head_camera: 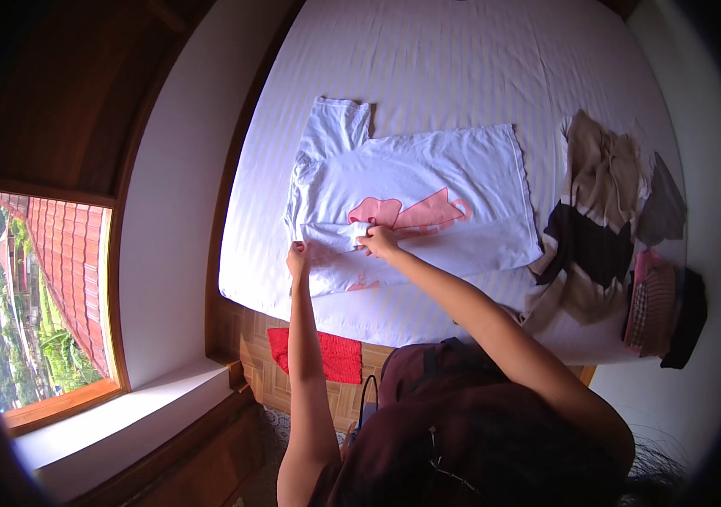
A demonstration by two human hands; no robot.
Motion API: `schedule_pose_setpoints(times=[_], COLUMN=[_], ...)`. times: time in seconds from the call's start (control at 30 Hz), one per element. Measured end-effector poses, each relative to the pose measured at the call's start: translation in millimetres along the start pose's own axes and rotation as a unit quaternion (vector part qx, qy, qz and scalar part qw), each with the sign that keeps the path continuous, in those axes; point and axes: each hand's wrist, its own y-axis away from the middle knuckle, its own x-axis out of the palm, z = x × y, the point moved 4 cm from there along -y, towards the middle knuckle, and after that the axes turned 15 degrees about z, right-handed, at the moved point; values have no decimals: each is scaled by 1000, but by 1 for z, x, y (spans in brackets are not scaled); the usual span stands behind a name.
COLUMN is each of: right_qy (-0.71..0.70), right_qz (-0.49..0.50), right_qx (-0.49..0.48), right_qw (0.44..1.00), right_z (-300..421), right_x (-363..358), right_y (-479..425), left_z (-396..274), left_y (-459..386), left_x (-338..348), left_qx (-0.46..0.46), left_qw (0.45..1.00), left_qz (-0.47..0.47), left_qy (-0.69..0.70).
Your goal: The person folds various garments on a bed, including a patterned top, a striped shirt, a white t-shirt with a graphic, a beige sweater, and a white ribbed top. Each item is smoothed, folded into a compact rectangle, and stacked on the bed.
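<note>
A white T-shirt [392, 165] with a pink printed figure lies spread sideways on the bed, its hem toward the right. Its far sleeve [338, 120] sticks out flat, away from me. The near side of the shirt is folded over, and the near sleeve [335, 236] lies across the shirt's body. My left hand [297, 258] pinches the cloth near the collar and shoulder end. With my right hand [378, 242] I grip the end of that near sleeve, beside the pink print. Part of the print is covered by my right hand and the folded cloth.
The bed [436, 57] has a striped white sheet. Rumpled brown and black clothing [595, 234] lies to the right, beside a grey cloth [660, 203] and a stack of folded clothes [655, 304]. A red mat [341, 358] is on the floor. A window [50, 298] stands at left.
</note>
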Motion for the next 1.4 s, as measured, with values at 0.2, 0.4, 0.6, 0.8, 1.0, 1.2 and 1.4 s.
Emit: schedule_pose_setpoints(times=[0.2, 0.4, 0.6, 0.8, 1.0, 1.2, 1.4], right_qy=[-87, 151, 208, -132, -48, 485, 509], right_qz=[139, 181, -39, -108, -96, -130, 5], right_qx=[17, 115, 6, -28, 13, -309, -321], right_qw=[986, 965, 977, 985, 994, 807, 799], right_z=[-27, -40, -23, -55, -46, 2, -19], right_x=[2, -1, -13, -15, -21, -5, -46], right_y=[16, 42, 22, -15, 9, 54, 38], left_z=[4, 8, 2, 18, -21, -64, -54], left_y=[55, 79, 31, -6, 18, 49, 20], left_x=[-20, -9, -2, 3, 4, 22, 37], left_qx=[97, 39, 49, 41, 65, 160, 188], left_qw=[982, 988, 991, 967, 980, 932, 929], left_qz=[-39, 28, -75, -79, -184, -251, 38], left_qy=[157, -149, -100, 239, -45, -206, -315])
